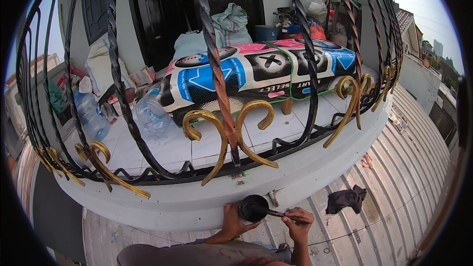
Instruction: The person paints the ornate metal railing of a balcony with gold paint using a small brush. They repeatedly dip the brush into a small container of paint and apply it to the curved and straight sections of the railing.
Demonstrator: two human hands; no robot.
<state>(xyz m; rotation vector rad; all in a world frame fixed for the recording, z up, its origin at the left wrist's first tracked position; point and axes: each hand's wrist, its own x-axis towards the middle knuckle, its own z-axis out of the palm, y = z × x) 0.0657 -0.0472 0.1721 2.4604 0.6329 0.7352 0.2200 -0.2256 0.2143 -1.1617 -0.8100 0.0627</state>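
Note:
My left hand [232, 223] is wrapped round the side of a small round cup [242, 215], black inside, just below the balcony's curved white ledge. Pinched in my right hand [298, 222] is a paintbrush [276, 213], its handle slanting into the cup. The bristles are lost in the dark inside. Above both hands stands a wrought-iron railing [118, 83] of black twisted bars with gold scrolls [222, 140] near its foot. The lower part of the middle bar [225, 101] looks reddish-brown, unlike the darker bars beside it.
Behind the railing, a bench-like block wrapped in a printed mat [266, 66] stands on white tiles. Large clear water bottles [93, 120] and sacks [231, 24] lie around it. Below the ledge [305, 182] spreads a corrugated metal roof [389, 177] with a dark cloth [346, 200] on it.

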